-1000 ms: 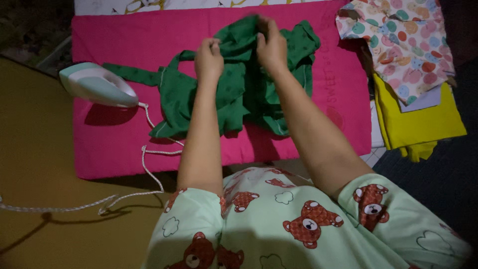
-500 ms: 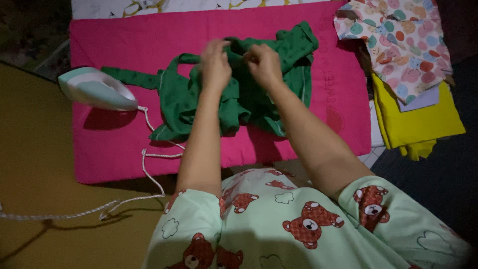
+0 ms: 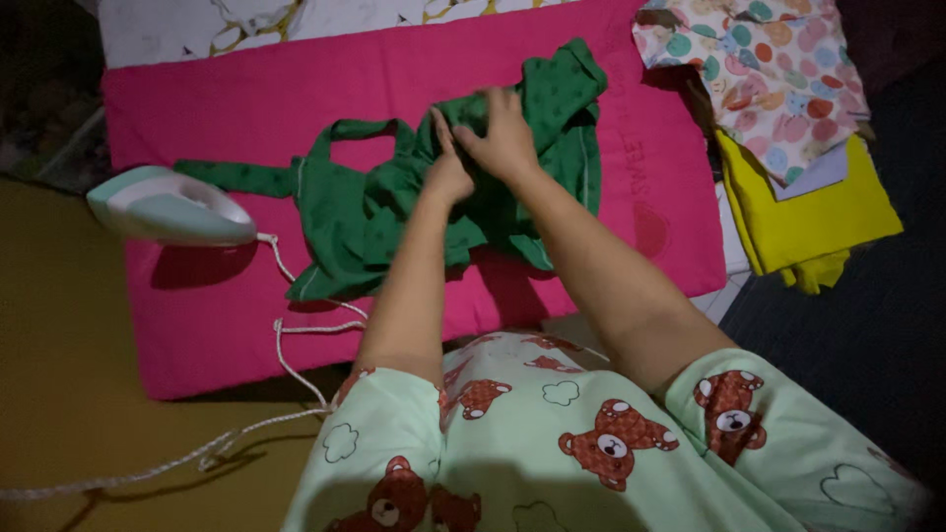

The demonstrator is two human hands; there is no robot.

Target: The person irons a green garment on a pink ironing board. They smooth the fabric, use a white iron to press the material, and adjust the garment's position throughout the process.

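1. The left hand (image 3: 448, 175) and right hand (image 3: 507, 138) meet close together on the crumpled green garment (image 3: 394, 212), both pinching its cloth
2. The garment lies mid-way on the pink mat (image 3: 197, 315), a strap trailing toward 9 o'clock
3. At 9 o'clock of the garment a pale green iron (image 3: 168, 207) rests on the mat, its white cord (image 3: 286, 345) running toward 7 o'clock
4. At 2 o'clock lies a spotted cloth (image 3: 769, 69) over a yellow cloth (image 3: 818, 217)

A home ironing spot: a pink padded mat (image 3: 246, 325), a pale green corded iron (image 3: 168, 207), stacked folded clothes (image 3: 788, 148).
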